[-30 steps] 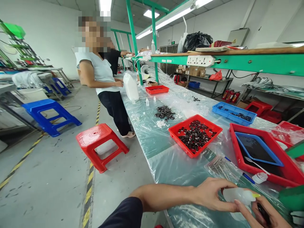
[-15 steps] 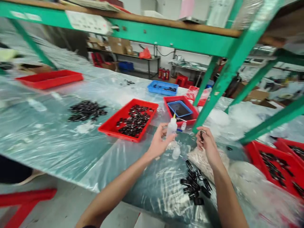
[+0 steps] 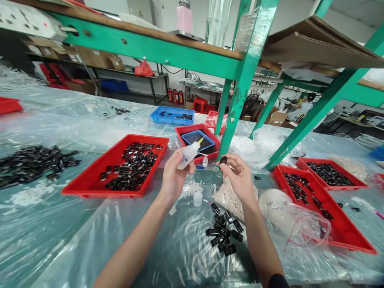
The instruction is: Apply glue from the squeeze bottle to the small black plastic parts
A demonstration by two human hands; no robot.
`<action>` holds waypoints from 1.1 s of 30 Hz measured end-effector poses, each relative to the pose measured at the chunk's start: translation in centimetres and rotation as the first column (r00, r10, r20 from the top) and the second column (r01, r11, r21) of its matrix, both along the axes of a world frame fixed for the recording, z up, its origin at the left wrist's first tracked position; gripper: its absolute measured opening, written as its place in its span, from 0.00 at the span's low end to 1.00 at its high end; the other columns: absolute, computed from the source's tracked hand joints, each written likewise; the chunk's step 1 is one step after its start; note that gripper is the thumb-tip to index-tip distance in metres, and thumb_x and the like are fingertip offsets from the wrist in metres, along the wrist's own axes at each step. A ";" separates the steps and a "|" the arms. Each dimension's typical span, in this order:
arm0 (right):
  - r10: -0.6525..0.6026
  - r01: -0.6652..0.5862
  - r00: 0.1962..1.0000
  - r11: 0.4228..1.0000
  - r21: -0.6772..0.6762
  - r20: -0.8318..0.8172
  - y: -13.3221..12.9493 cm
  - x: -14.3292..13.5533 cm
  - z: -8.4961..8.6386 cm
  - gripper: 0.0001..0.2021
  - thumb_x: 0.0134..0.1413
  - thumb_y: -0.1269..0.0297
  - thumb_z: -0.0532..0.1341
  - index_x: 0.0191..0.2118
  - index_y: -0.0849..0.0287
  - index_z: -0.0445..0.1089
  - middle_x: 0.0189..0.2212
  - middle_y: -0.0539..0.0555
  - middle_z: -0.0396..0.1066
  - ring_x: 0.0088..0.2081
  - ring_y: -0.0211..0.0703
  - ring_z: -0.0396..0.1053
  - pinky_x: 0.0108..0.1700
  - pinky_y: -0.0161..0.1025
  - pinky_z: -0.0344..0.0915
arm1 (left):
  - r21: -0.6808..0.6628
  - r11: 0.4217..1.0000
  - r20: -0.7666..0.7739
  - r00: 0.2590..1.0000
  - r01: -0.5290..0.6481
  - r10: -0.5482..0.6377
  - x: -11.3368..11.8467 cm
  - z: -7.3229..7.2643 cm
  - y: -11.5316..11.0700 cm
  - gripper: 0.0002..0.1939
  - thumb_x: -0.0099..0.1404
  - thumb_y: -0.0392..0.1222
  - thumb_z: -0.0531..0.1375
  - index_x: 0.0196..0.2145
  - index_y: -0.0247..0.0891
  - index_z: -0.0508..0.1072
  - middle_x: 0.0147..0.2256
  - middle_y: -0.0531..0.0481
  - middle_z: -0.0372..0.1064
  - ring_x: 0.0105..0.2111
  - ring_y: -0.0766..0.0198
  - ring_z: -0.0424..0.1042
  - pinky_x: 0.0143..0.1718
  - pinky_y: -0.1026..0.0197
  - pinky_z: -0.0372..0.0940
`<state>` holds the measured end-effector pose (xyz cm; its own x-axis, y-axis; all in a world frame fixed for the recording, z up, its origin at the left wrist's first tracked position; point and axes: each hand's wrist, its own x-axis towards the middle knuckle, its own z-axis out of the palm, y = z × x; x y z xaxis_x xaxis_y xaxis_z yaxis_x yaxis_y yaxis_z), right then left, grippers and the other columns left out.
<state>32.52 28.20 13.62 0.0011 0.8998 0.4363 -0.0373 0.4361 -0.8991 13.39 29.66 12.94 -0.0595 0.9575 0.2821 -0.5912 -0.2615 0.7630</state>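
My left hand [image 3: 174, 176] is closed around a white squeeze bottle [image 3: 189, 155] with a yellow needle tip. The bottle leans to the right, its tip pointing up toward the upper right. Between the thumb and fingers of my right hand [image 3: 238, 176] is a small black plastic part [image 3: 223, 160], held a little right of the bottle and apart from it. Below my hands lies a loose pile of similar black parts [image 3: 223, 232]. A small translucent cap [image 3: 197, 198] stands on the table near some scattered white bits [image 3: 190, 188].
A red tray [image 3: 90, 182] of black parts lies to the left, a blue tray [image 3: 156, 116] behind it. At right are a bag of pale pieces [image 3: 228, 196], a knotted plastic bag [image 3: 279, 208] and another red tray [image 3: 345, 236]. A green post [image 3: 237, 104] rises behind my right hand.
The view has swung to the right. My left hand has tilted the bottle from upright toward the right, and my right hand has turned the black part into clearer sight, with both hands closer together.
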 end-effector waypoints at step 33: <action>0.073 -0.072 0.996 0.997 0.027 -0.054 -0.1 0.0 -0.2 0.13 0.64 0.51 0.67 0.49 0.52 0.76 0.24 0.45 0.69 0.22 0.35 0.61 0.35 0.40 0.70 | -0.072 0.997 -0.090 0.996 -0.002 -0.004 0.1 -0.5 -1.0 0.18 0.56 0.56 0.71 0.31 0.37 0.79 0.19 0.55 0.60 0.19 0.71 0.57 0.21 0.66 0.51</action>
